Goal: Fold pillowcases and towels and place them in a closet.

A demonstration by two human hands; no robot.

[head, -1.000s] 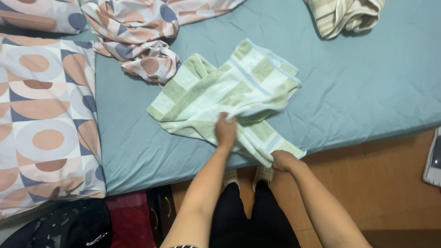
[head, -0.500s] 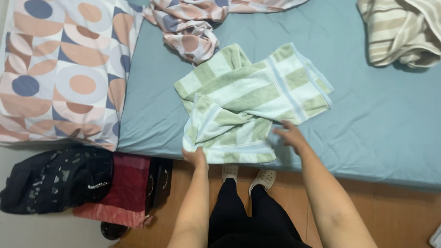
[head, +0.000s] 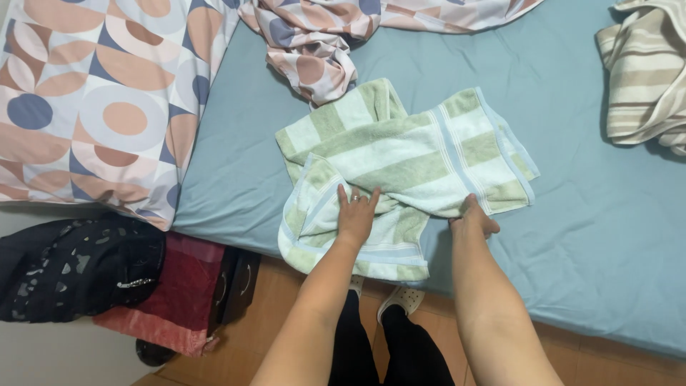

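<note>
My left hand (head: 355, 214) lies flat with fingers spread on the green striped towel (head: 400, 168), pressing it down so it stays put. My right hand (head: 473, 220) pinches its edge. The towel rests on the blue bed (head: 586, 236), near the edge.

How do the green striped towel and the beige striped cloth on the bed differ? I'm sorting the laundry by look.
The green striped towel has pale green and white blocks with light blue edging; the beige striped cloth has tan and cream bands. The green striped towel lies partly folded near the bed's edge under the left hand and right hand; the beige striped cloth sits bunched at the far right, untouched. Both are striped and rest on the blue sheet.
</note>
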